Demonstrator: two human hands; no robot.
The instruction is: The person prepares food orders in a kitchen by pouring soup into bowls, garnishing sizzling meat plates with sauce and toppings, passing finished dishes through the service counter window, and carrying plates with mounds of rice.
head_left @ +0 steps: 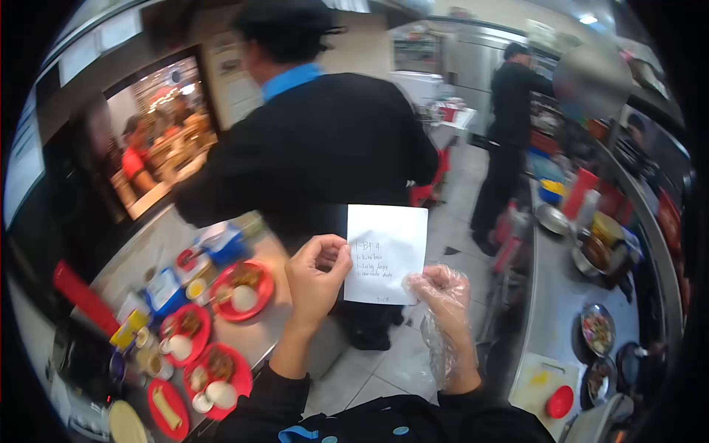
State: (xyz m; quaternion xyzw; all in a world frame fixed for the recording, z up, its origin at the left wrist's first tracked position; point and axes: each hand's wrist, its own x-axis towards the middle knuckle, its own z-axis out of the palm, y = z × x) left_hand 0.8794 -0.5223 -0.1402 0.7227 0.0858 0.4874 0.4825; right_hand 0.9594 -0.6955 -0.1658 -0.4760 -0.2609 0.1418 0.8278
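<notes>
A white slip of paper point(385, 255) with several handwritten lines is held upright in front of me. My left hand point(319, 272) pinches its left edge between thumb and fingers. My right hand point(440, 295), in a clear plastic glove, grips the lower right corner. Below and left of the paper, red plates of food point(258, 310) with white rounded portions stand on the counter point(277, 255). A red oval dish point(156, 413) holding a long pale roll lies nearer to me.
A person in black point(347, 133) stands close ahead, back turned. Another person point(511, 111) stands farther right. The right counter point(546, 295) carries bowls, a cutting board point(543, 380) and a small red bowl point(560, 401). Blue boxes point(164, 289) and jars stand on the left counter.
</notes>
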